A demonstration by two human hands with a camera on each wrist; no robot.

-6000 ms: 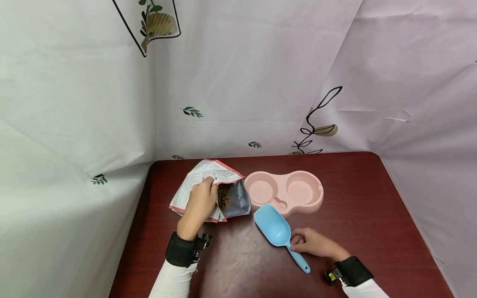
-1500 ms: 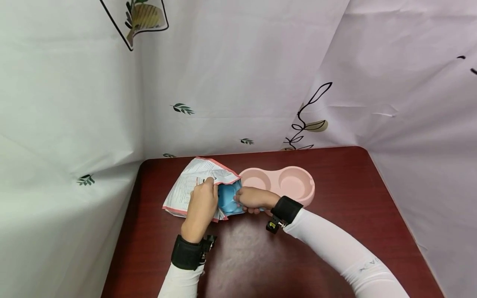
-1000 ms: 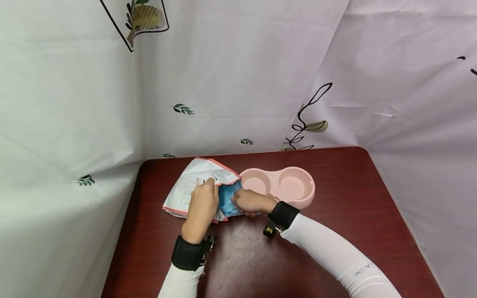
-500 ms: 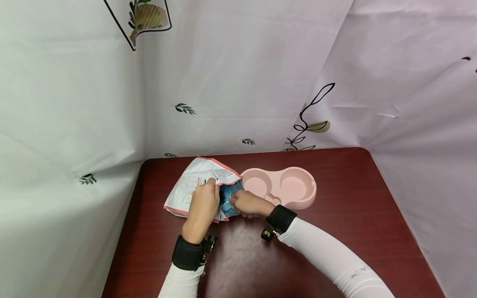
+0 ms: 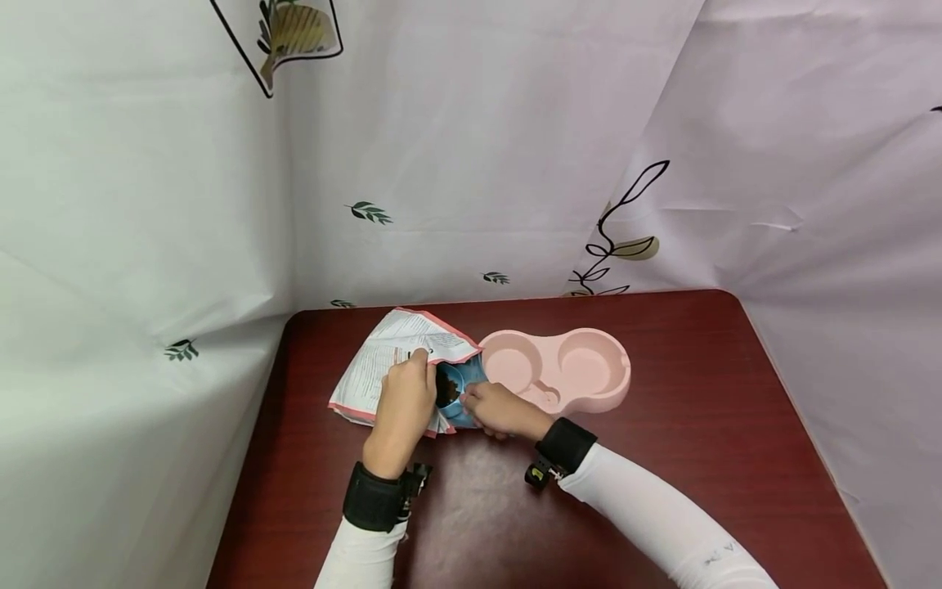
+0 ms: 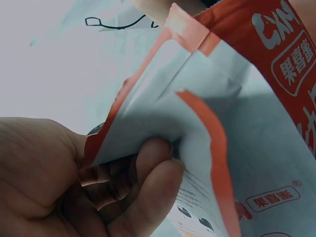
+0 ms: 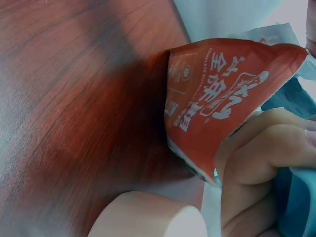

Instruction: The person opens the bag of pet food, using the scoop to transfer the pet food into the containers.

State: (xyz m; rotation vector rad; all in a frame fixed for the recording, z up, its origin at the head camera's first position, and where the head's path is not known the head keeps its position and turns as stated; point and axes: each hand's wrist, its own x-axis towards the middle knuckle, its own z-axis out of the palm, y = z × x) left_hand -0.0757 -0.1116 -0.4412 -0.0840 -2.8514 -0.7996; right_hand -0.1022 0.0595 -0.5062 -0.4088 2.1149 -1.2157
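A red and white bag of brown pellets (image 5: 383,360) lies on the table's left side, its mouth facing right. My left hand (image 5: 401,409) pinches the upper edge of that mouth between thumb and fingers, as the left wrist view shows on the bag's white inner fold (image 6: 153,123). Inside the mouth sits a blue scoop (image 5: 453,415), with dark brown pellets (image 5: 446,389) visible in it. My right hand (image 5: 508,411) grips the scoop at the bag's opening and hides its handle. In the right wrist view, curled fingers (image 7: 266,158) wrap the blue scoop (image 7: 296,202).
A pink double bowl (image 5: 548,348) stands just right of the bag, close behind my right hand. Both round hollows show bare bottoms. The dark red table (image 5: 684,458) extends right and toward me. A pale patterned cloth (image 5: 471,147) hangs behind its far edge.
My right hand has moved left from the table front, carrying the scoop into the bag. Within the last second the scoop has tilted, and pellets now show in it. My left hand keeps its hold.
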